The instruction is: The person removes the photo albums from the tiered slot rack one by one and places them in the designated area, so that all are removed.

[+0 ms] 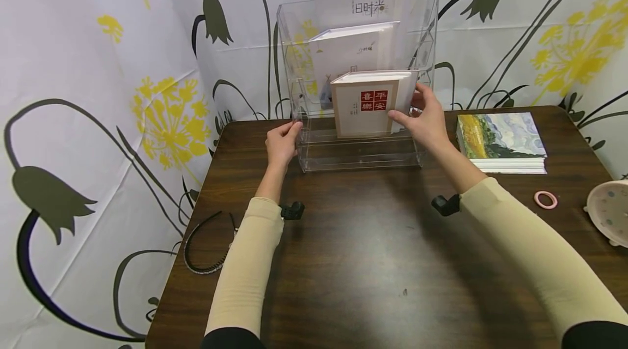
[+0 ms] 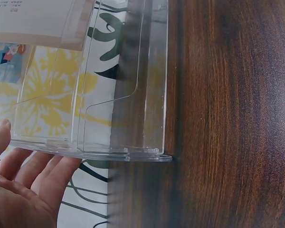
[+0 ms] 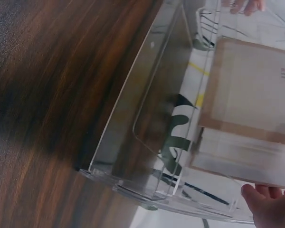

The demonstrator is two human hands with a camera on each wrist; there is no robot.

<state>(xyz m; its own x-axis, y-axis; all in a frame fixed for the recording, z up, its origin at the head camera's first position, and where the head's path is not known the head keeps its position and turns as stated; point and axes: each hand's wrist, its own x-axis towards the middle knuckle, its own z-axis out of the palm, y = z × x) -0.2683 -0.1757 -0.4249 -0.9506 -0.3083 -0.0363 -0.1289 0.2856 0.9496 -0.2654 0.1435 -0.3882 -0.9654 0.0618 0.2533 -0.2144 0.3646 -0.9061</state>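
A clear acrylic tiered rack (image 1: 360, 163) stands on the dark wooden table, with books leaning in its upper tiers. My left hand (image 1: 283, 143) holds the rack's left side panel; in the left wrist view, the thumb and fingers lie on either side of the panel edge (image 2: 109, 156). With my right hand (image 1: 429, 120) I grip the right side of a cream book (image 1: 362, 114) with red square characters, thumb toward its front. This book is upright in a lower tier, and the right wrist view shows its spine (image 3: 242, 152) near the fingers. Its far side is hidden.
Behind it stand a white book (image 1: 343, 57) and a taller white book (image 1: 338, 8). To the right lie a stack of painted-cover books (image 1: 505, 136), a pink ring (image 1: 545, 200) and a round pale dish (image 1: 610, 212). A dark headband (image 1: 203, 270) is at left.
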